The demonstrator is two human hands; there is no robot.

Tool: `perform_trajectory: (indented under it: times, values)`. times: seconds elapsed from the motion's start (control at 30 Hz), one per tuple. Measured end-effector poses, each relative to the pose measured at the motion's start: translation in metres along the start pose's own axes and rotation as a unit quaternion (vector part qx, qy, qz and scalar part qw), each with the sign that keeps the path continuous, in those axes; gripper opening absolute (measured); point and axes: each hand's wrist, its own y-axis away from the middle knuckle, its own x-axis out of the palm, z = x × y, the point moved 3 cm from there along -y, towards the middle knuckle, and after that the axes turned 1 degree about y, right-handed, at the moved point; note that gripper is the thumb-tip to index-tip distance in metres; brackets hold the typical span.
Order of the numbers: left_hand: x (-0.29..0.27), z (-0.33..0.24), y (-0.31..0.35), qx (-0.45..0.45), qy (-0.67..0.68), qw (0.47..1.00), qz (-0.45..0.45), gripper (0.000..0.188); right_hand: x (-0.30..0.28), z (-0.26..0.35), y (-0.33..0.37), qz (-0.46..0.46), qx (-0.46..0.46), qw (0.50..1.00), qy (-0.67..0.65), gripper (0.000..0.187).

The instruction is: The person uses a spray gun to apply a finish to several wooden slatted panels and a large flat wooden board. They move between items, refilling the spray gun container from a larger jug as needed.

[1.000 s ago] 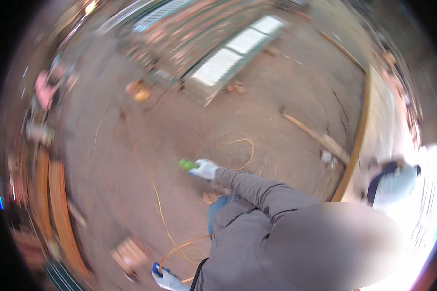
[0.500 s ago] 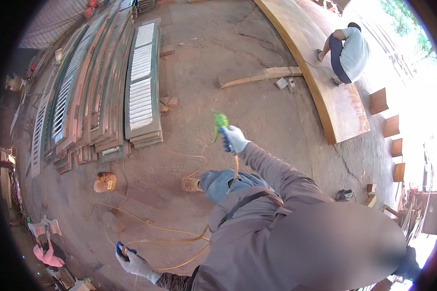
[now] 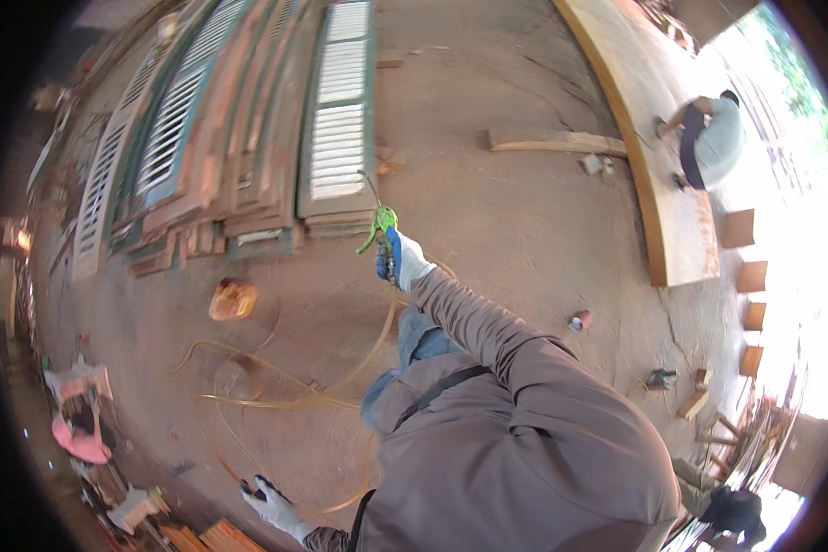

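Observation:
My right hand [image 3: 405, 259], in a white glove with blue on the fingers, is wrapped round a green air blow gun [image 3: 384, 223]. Its thin nozzle tip points toward the end of a pale louvred shutter [image 3: 342, 120]. From the gun's handle a yellow air hose [image 3: 276, 403] runs down past my leg and lies in loops over the floor. At the lower left, my left hand [image 3: 274, 506], gloved alike, is closed on a stretch of that hose; the fingertips are small in view.
Stacked louvred shutters [image 3: 239, 138] lie at the upper left, near a cut-open jug [image 3: 234, 299]. A long thick wooden slab [image 3: 685, 258] stretches along the right, with a crouching person [image 3: 716, 138] on it. A plank [image 3: 561, 143] meets the slab. Another person [image 3: 81, 437] is at the lower left.
My right hand has brought the blow gun left, up to the shutter's end. The view has shifted, and my left hand now sits slightly lower with the hose looped beside it.

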Motion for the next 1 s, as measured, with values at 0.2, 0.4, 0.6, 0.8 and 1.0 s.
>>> perform_trajectory:
  times: [0.2, 0.4, 0.6, 0.8, 1.0]
  values:
    - [-0.015, 0.116, -0.083, -0.146, 0.048, 0.976, 0.153, 0.054, 0.181, -0.151, 0.033, 0.066, 0.026, 0.997, 0.024, 0.036]
    - [-0.072, 0.119, -0.145, 0.05, -0.008, 0.993, 0.105, 0.04, 0.225, -0.385, 0.096, 0.068, 0.14, 0.974, 0.167, 0.035]
    - [-0.049, 0.149, -0.155, -0.064, 0.277, 0.898, 0.336, 0.039, 0.24, -0.583, 0.148, 0.277, 0.231, 0.836, 0.414, 0.033]
    - [-0.065, 0.221, -0.186, -0.336, 0.395, 0.796, 0.312, 0.032, 0.308, -0.552, 0.116, 0.386, -0.126, 0.468, 0.785, 0.043]
    - [-0.078, 0.381, -0.188, -0.464, 0.216, 0.816, 0.268, 0.034, 0.299, -0.435, 0.006, 0.18, -0.168, 0.337, 0.909, 0.035]
